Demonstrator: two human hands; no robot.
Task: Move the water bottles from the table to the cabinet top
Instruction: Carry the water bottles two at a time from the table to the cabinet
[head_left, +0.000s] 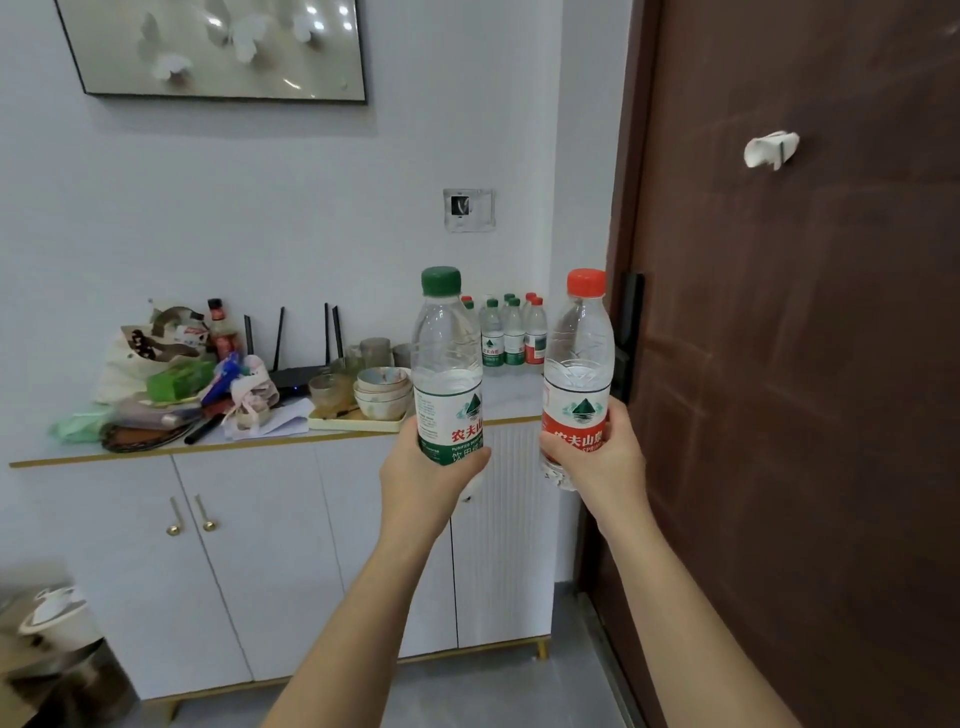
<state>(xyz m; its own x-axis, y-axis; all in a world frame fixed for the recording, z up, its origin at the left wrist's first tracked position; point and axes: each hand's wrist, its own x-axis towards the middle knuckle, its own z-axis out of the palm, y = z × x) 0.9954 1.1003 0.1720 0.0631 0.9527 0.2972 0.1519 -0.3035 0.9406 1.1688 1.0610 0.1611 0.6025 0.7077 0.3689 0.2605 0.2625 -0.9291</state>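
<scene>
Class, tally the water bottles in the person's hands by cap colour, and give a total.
Green-capped water bottle: 1, in the left hand
Red-capped water bottle: 1, in the right hand
Total: 2
The cluster of bottles on the cabinet top is partly hidden, so not counted.

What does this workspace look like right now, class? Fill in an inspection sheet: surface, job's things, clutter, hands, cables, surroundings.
Surface: white cabinet top, crowded at the left, with a bare patch near its right end.
Job's things: green-capped bottle and red-capped bottle are held upright in front of the cabinet; standing bottles are grouped at the top's back right.
Clutter: stacked bowls on a tray, a router, and bags piled at the left.
Hands: left hand grips the green-capped bottle low down; right hand grips the red-capped bottle low down.
Cables: nothing seen.
Surroundings: brown door at the right, framed picture on the wall.
</scene>
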